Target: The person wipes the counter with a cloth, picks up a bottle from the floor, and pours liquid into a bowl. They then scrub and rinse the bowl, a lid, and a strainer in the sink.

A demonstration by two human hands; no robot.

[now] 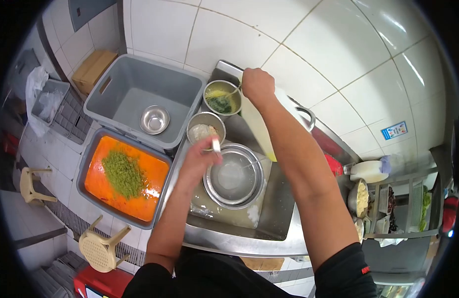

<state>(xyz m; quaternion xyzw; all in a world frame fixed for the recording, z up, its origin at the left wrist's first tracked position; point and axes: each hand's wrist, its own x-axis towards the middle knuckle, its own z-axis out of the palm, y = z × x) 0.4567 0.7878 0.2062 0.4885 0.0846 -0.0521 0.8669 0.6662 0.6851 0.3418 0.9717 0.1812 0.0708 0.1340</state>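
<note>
My right hand [258,88] is closed at the far side of the sink around a thin utensil handle [234,92]. The handle reaches into a metal bowl [207,102] of yellow liquid and dark green bits. Fingers bent, my left hand [200,161] hovers beside the sink with a short white piece [216,145] at its fingertips; I cannot tell what it is. Just beyond it stands a second metal bowl [192,120] with pale contents. A round metal strainer [232,174] sits inside a larger steel basin [238,202] in the sink.
Grey tub [110,107] at left holds a small steel bowl [155,119]. In front, another tub [85,191] contains orange liquid and a green heap [122,174]. A pale board [255,124] leans by my right forearm. Stools [98,253] stand lower left; food containers [358,198] fill a right-hand rack.
</note>
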